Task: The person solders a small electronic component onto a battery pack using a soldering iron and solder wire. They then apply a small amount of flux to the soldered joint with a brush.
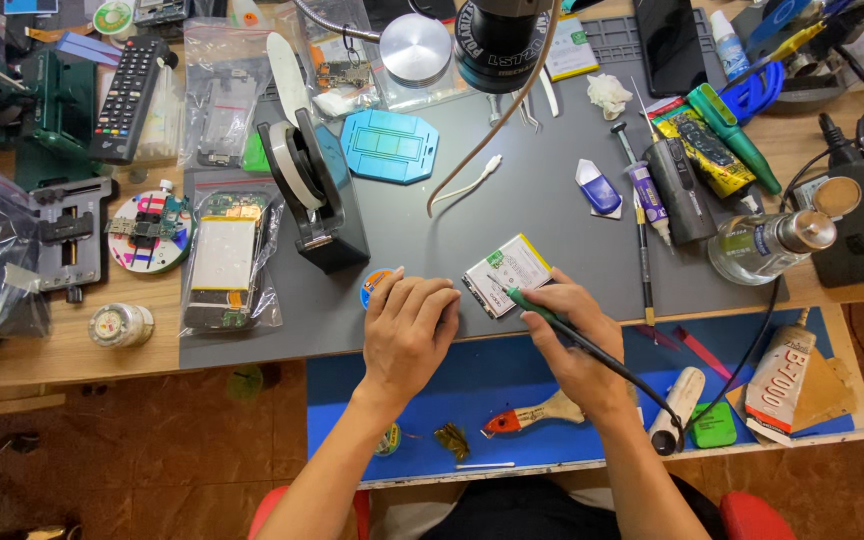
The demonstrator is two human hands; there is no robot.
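A flat silver-white phone battery (pixel 508 275) lies on the grey work mat (pixel 512 200) near its front edge. My right hand (pixel 572 340) grips a green-handled soldering iron (pixel 552 318) like a pen, its tip resting on the battery's lower left part. The iron's black cord runs down to the right past my wrist. My left hand (pixel 407 335) lies knuckles-up on the mat just left of the battery, fingers curled; whether it pins something underneath is hidden. A small blue-and-orange round spool (pixel 373 285) peeks out beside that hand.
A black tape dispenser (pixel 317 200) stands left of centre, a teal jig (pixel 389 146) behind it. Bagged phone parts (pixel 224 262), a remote (pixel 129 97), a glass bottle (pixel 767 245), glue tube (pixel 782 375), brush (pixel 532 415) and a microscope head (pixel 502 40) crowd the bench.
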